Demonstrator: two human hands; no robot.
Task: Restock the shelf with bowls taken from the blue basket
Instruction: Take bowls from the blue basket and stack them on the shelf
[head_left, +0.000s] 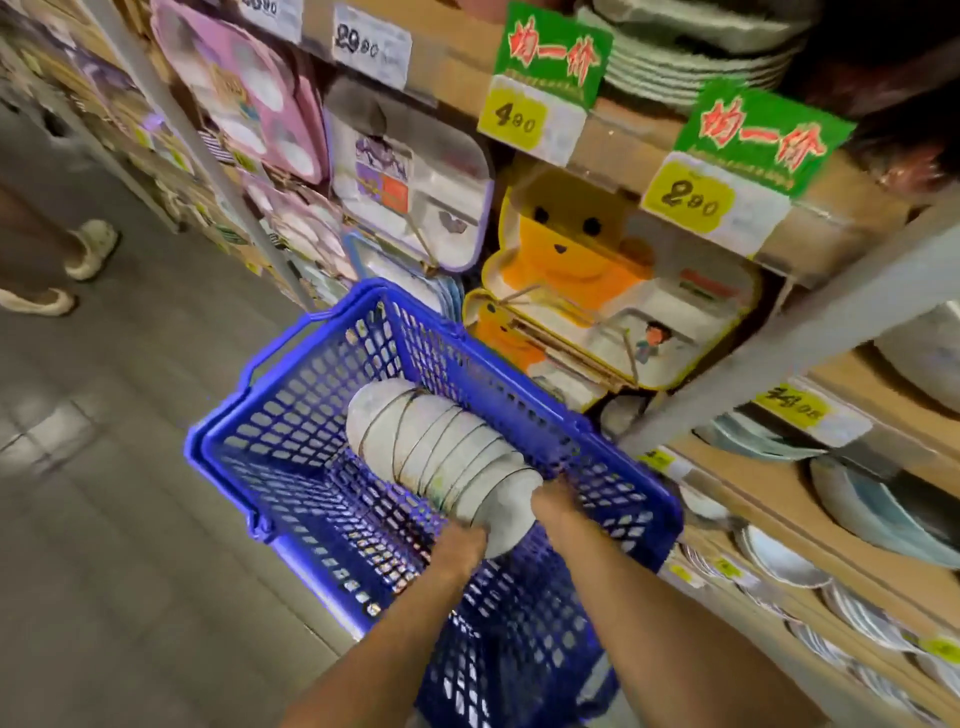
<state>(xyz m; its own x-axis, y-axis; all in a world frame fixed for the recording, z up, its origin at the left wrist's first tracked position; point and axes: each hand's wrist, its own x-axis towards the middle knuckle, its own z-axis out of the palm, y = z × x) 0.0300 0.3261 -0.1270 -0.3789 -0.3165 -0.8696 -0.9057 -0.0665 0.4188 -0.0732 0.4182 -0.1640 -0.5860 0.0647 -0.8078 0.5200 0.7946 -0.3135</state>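
The stack of bowls (441, 452) lies on its side in the blue basket (291, 415), mid-frame, long axis running upper left to lower right; left hand (462, 545) and right hand (553, 504) grip its near end, fingers curled round it; the shelf (769, 499) is lower right.

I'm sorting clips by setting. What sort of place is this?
Most likely a housewares aisle in a shop: price tags hang from the shelf edge, plates are stacked on it, and a stack of bowls lies in a blue basket.
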